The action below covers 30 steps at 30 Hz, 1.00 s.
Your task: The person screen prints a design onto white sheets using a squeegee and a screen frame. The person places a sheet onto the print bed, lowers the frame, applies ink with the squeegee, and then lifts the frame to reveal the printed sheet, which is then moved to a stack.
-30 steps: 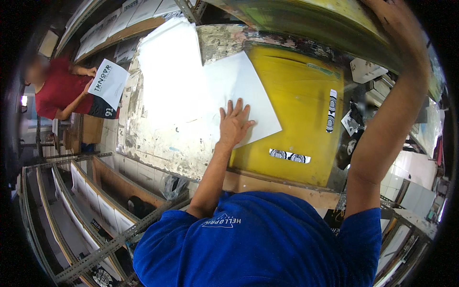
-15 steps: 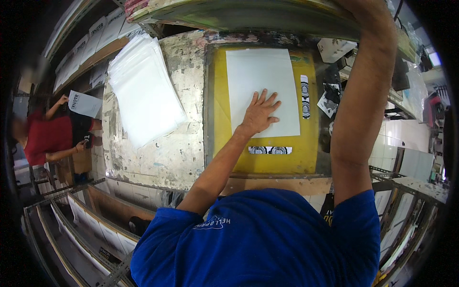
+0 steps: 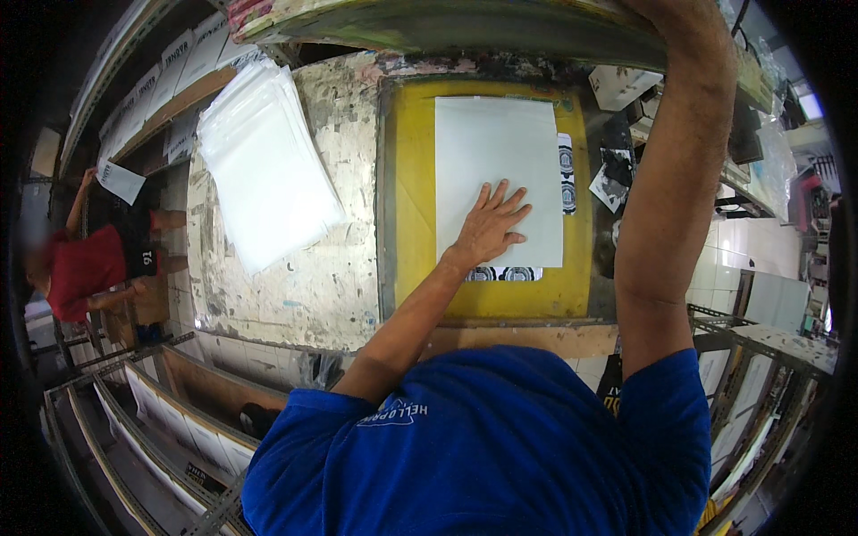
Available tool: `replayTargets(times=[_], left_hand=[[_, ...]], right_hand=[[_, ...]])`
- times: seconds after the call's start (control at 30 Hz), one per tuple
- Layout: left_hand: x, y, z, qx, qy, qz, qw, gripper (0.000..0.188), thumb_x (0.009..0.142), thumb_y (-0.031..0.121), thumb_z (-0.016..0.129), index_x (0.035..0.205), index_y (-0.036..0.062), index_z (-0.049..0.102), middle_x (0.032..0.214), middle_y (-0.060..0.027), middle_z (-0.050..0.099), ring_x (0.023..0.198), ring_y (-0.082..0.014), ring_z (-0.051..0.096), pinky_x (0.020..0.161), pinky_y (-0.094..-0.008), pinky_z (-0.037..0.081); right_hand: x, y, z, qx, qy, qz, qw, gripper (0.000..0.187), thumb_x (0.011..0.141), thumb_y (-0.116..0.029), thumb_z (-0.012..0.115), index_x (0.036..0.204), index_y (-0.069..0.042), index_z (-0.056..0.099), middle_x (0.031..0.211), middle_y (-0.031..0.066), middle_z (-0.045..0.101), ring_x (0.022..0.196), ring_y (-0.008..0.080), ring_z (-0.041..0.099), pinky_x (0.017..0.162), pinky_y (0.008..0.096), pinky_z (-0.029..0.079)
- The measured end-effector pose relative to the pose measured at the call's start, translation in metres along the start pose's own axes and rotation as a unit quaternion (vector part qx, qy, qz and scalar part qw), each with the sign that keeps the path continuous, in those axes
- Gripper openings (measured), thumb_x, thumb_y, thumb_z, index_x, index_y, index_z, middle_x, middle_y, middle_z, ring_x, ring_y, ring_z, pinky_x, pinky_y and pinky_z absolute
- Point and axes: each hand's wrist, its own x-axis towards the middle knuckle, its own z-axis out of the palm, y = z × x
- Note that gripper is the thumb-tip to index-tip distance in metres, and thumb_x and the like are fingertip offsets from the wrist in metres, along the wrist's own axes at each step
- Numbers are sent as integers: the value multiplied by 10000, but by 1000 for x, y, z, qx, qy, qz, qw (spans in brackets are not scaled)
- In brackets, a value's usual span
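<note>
My left hand (image 3: pixel 493 223) lies flat with fingers spread on a smooth white sheet (image 3: pixel 487 134), pressing on its lower right part. The sheet rests on a yellow board (image 3: pixel 407 205). Its right edge meets a narrow strip with black round patterns (image 3: pixel 567 174), and its lower edge overlaps a similar strip (image 3: pixel 514 274). My right arm (image 3: pixel 675 196) reaches up to the raised, dark-faced frame (image 3: pixel 465 36) above the board. Only a piece of my right hand (image 3: pixel 666 11) shows at the top edge; its fingers are hidden.
Left of the board, a stack of white sheets (image 3: pixel 268 170) lies on the paint-worn table (image 3: pixel 349 286). Another person in a red top (image 3: pixel 89 272) stands at the far left by shelves (image 3: pixel 179 121), holding a printed white sheet (image 3: pixel 121 181). Metal racks (image 3: pixel 152 411) stand near me at lower left.
My left hand has slid the white sheet slightly right and toward me, so it now covers parts of both patterned strips. The other person's printed sheet has moved left. My right arm barely shifts.
</note>
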Motion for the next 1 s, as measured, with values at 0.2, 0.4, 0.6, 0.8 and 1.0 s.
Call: replayTargets(times=[0.2,0.4,0.6,0.8,1.0], left_hand=[[-7,0,-17,-28,37,27,999,664,941,504,597,1501,163,492,1620,-59,378,1533,-351,232,1256,-554,128],[-43,21,-106,-305,392,-67,865,892,806,391,825,1521,41,422,1413,-132,591,1398,-323,484,1159,-469,341],[-102,48,-182,-524,587,-24,617,1368,545,284,1008,1591,-38,186,1355,-141,586,1237,-268,584,1068,-440,480],[-200,17,-75,-467,437,-214,739,1003,615,171,976,1471,-27,492,1237,-133,665,1076,-234,658,1003,-356,497],[-218,-1,-18,-217,395,-244,858,768,603,137,938,1296,-11,644,1363,-178,586,1222,-303,562,1037,-412,459]], right_hand=[[-7,-9,1,40,-16,13,999,352,886,-226,656,1097,39,750,933,176,767,758,229,698,745,315,560],[-52,-9,10,-227,-92,3,970,421,790,-137,701,1201,-51,729,886,141,729,710,208,658,670,317,535],[-153,-65,43,-104,-18,21,994,614,660,-91,807,1266,-155,732,866,129,628,737,282,597,700,387,502],[-232,-81,99,-2,-96,143,985,547,707,-142,791,1248,-197,735,833,109,598,715,298,547,670,417,414],[-314,-59,169,41,-262,256,930,651,756,-109,796,1377,-221,636,1196,220,669,1138,367,627,966,479,438]])
